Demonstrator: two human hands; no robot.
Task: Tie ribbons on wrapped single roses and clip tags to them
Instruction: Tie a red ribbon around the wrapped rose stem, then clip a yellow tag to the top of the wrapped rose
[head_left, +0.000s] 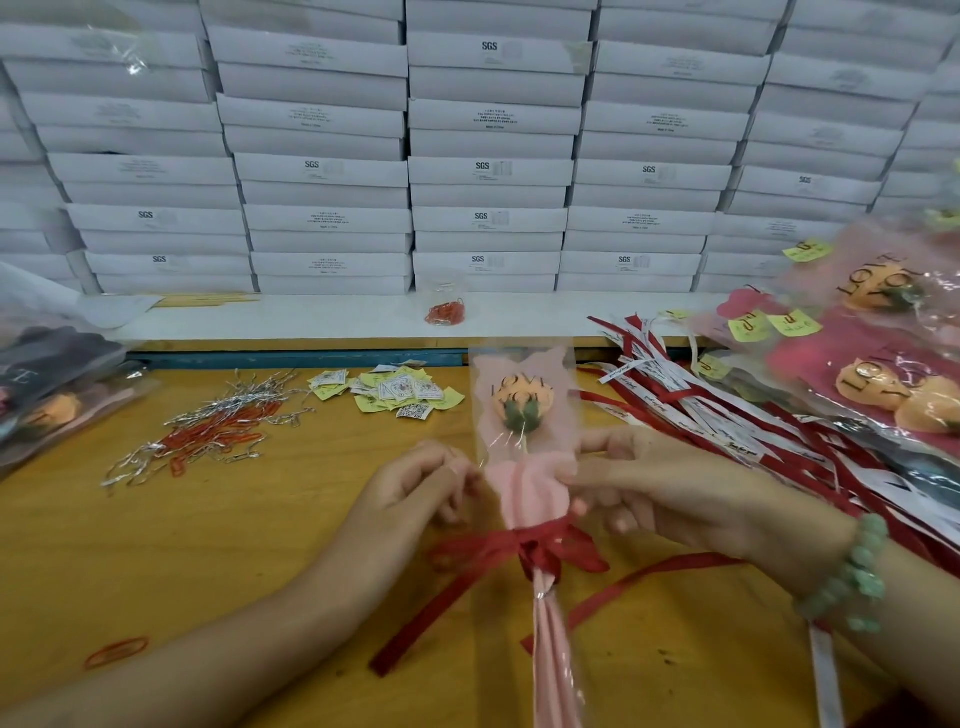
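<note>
— What lies along the left edge of the tabletop (260, 545)?
— Bagged roses (52, 405), partly out of view. A lone red clip (117, 652) sits toward the near-left corner, and further in there is a heap of silver wire ties (208, 431) mixed with red clips.
— And the tags (395, 392)?
— A loose pile toward the far edge, left of centre. Behind them, on the white ledge, stands a small bag of clips (445, 312) in front of stacked white boxes (488, 171).
— Where is the wrapped rose (524, 410)?
— At the middle, flower toward the far edge and stem toward the near edge, with a red ribbon (540, 551) tied in a bow round its neck.
— The hands?
— The left hand (410, 488) pinches the wrap's left side just above the bow, fingers curled. The right hand (660, 488), with a green bracelet (852, 571) at the wrist, grips the right side opposite.
— Further right?
— Loose ribbons (727, 415), red and white, are fanned out, and finished roses (883, 374) are piled at the right edge.
</note>
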